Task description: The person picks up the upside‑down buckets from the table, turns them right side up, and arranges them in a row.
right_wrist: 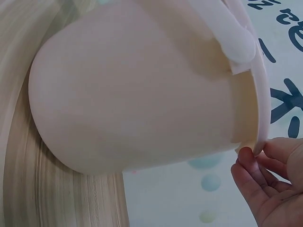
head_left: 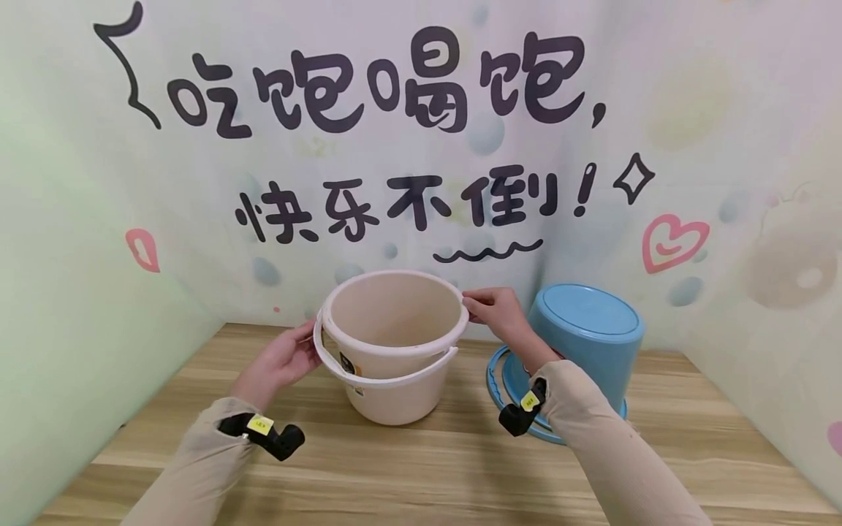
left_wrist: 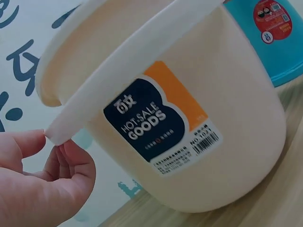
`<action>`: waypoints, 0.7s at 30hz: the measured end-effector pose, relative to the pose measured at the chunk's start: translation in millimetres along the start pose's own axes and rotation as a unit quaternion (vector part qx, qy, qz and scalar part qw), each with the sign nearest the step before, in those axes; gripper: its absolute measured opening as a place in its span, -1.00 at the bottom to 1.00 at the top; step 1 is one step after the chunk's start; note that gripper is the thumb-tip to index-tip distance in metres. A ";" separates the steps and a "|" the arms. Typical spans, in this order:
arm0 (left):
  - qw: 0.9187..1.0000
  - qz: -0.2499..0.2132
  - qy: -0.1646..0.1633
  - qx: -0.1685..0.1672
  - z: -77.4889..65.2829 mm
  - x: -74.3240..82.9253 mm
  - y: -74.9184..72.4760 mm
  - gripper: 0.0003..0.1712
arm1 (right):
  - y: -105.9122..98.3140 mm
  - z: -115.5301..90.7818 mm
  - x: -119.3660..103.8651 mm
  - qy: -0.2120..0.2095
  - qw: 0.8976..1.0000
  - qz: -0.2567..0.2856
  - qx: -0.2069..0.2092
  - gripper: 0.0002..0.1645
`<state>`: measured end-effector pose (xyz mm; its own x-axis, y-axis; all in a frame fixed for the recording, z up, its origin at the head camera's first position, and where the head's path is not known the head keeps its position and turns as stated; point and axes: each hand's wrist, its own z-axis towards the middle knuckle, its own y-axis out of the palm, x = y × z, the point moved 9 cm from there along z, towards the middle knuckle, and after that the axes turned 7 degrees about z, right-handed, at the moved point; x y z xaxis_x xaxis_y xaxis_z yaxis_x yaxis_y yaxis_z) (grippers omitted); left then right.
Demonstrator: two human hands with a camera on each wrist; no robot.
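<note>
A cream plastic bucket [head_left: 395,394] stands mouth up on the wooden table, its pale carrying handle [head_left: 395,381] hanging down across the front. On its left side, my left hand [head_left: 287,358] pinches the pale edge at the bucket's top between thumb and fingers; whether that is rim or handle I cannot tell. From the far right, my right hand [head_left: 496,313] pinches the rim with thumb and fingertips, as the right wrist view shows. A label [left_wrist: 151,123] in dark blue and orange is on the bucket's wall in the left wrist view.
To the right, a blue bucket [head_left: 585,343] stands upside down, with its blue handle [head_left: 496,380] lying around it on the table [head_left: 395,475]. My right forearm passes in front of it. A printed cloth [head_left: 408,153] with dark lettering hangs behind the table.
</note>
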<state>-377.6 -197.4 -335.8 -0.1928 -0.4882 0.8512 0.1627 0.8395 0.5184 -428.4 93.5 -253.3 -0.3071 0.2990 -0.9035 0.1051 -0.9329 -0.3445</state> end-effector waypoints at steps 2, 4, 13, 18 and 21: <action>1.000 0.010 -0.001 0.004 0.4 -3.4 -0.6 -0.66 | -0.1 0.0 0.3 0.000 1.000 0.001 0.000 -0.67; 1.000 0.021 0.000 0.011 1.6 -6.4 -1.8 -0.67 | -0.2 -0.2 0.5 -0.001 1.000 0.000 0.000 -0.67; 0.997 0.058 0.014 0.040 7.4 -16.1 -9.5 -0.69 | -0.7 -2.4 2.3 0.003 1.000 0.002 0.003 -0.66; 0.996 0.067 0.017 0.048 10.5 -21.7 -12.0 -0.68 | -0.2 -1.7 2.6 0.001 1.000 0.004 0.004 -0.66; 0.996 0.065 0.017 0.051 11.1 -22.6 -12.9 -0.66 | 0.0 -0.7 2.7 0.003 1.000 0.008 0.003 -0.65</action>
<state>-386.1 -194.5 -362.7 -0.1429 -0.3809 0.9135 0.0846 0.9149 0.3947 -428.6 94.4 -255.9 -0.2999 0.2843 -0.9106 0.1042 -0.9391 -0.3275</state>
